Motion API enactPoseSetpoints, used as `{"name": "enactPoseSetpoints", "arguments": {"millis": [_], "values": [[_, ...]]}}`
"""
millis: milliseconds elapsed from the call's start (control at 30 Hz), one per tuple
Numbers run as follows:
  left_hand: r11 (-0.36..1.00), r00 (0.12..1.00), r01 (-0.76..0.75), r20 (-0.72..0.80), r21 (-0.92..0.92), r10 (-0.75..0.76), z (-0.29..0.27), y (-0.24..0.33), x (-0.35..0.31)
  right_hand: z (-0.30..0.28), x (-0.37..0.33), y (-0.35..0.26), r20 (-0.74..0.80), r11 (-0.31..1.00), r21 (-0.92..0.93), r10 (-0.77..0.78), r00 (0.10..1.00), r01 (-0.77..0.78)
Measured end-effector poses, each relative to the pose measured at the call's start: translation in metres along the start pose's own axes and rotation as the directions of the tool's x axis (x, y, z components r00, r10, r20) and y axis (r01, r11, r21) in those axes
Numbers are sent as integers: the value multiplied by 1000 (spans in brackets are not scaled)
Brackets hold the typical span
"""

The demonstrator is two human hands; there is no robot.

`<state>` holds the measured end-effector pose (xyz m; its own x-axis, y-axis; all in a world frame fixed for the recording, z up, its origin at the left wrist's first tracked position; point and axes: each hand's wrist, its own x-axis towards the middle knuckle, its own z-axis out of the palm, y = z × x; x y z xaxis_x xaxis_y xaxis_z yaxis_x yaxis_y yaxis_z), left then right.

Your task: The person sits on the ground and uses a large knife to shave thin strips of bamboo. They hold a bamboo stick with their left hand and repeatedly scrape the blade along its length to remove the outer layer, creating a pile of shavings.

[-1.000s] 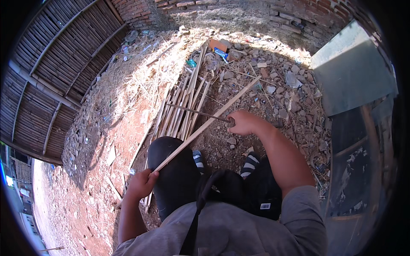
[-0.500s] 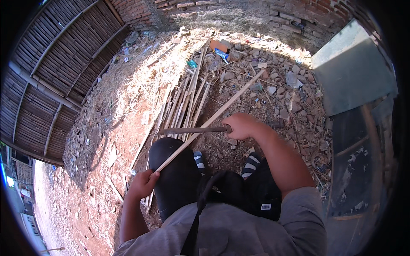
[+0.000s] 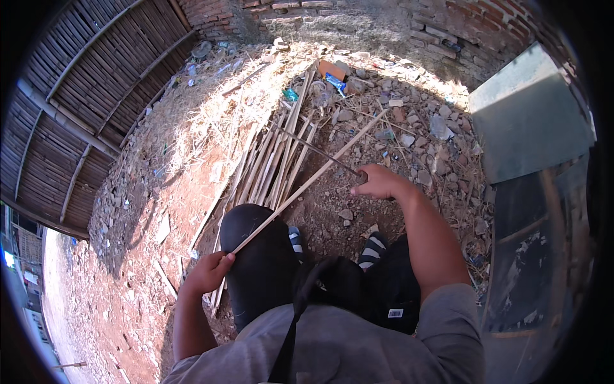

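Observation:
My left hand (image 3: 210, 272) pinches the near end of a long, pale bamboo strip (image 3: 307, 184). The strip slants up and away to the right, lying across my bent left knee (image 3: 246, 233). In my right hand (image 3: 380, 182) is the handle of a machete (image 3: 320, 152), my fingers wrapped round it. Its dark blade points away to the left and crosses the strip beyond its middle, seen nearly edge-on; whether the two touch I cannot tell. Below them a pile of split bamboo strips (image 3: 265, 168) rests on the ground.
Rubble (image 3: 435, 134) covers the ground at the right, with a blue wrapper (image 3: 336, 84) near the pile's far end. A brick wall (image 3: 352, 25) closes the back, a bamboo-slat panel (image 3: 96, 83) the left. Grey-green sheeting (image 3: 534, 118) leans at the right.
My right hand has moved slightly right and nearer the far side, turning the machete: its blade now points away and left, edge-on. The strip's far end has dropped a little left.

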<state>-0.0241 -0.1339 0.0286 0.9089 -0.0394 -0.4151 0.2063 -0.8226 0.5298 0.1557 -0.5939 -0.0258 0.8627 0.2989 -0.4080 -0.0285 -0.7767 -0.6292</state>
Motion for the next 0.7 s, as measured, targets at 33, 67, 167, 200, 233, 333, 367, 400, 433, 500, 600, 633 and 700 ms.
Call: {"name": "enactPoseSetpoints", "arguments": {"millis": [33, 67, 167, 200, 233, 333, 367, 400, 433, 500, 600, 633, 700], "values": [[1000, 1000, 12, 7, 3, -12, -1, 5, -1, -7, -4, -2, -17, 997, 55, 56, 998, -55], [1000, 999, 27, 20, -3, -27, -3, 9, -1, -14, -9, -5, -32, 988, 110, 113, 993, -108], [997, 996, 66, 56, -32, -64, -4, 13, 0, 1, -10, -12, -153, 999, -15, -38, 988, 36], [996, 995, 71, 72, -59, -67, -3, 8, 3, 10, -11, -24, -119, 993, -68, -107, 987, 100], [993, 993, 84, 89, -80, -77, -3, 2, 4, 18, -13, -38, -78, 980, -110, -175, 981, 166], [997, 997, 67, 36, -28, -66, -1, 1, 1, 18, -25, -81, 217, 913, -322, -186, 958, 250], [999, 999, 45, 5, 0, -45, 2, 5, -2, 17, -19, -69, 150, 933, -283, -187, 971, 224], [999, 999, 41, -24, 13, -41, 3, 8, -3, 15, -7, -45, 84, 950, -241, -185, 979, 200], [998, 998, 46, -44, 37, -45, 3, 10, -6, 11, 1, -27, 20, 962, -200, -185, 983, 185], [996, 996, 39, -79, 74, -33, 4, 16, -6, -3, 0, -5, -147, 1000, -1, 0, 989, 0], [997, 994, 46, -97, 62, -40, 2, 27, -10, 2, -3, -6, -211, 997, -23, -80, 974, 77], [998, 996, 36, -87, 50, -31, 3, 24, -8, 10, -7, -9, -201, 985, -90, -163, 966, 148], [999, 997, 35, -67, 28, -33, 5, 11, -5, 18, -21, -55, 71, 944, -254, -199, 978, 210]]}}
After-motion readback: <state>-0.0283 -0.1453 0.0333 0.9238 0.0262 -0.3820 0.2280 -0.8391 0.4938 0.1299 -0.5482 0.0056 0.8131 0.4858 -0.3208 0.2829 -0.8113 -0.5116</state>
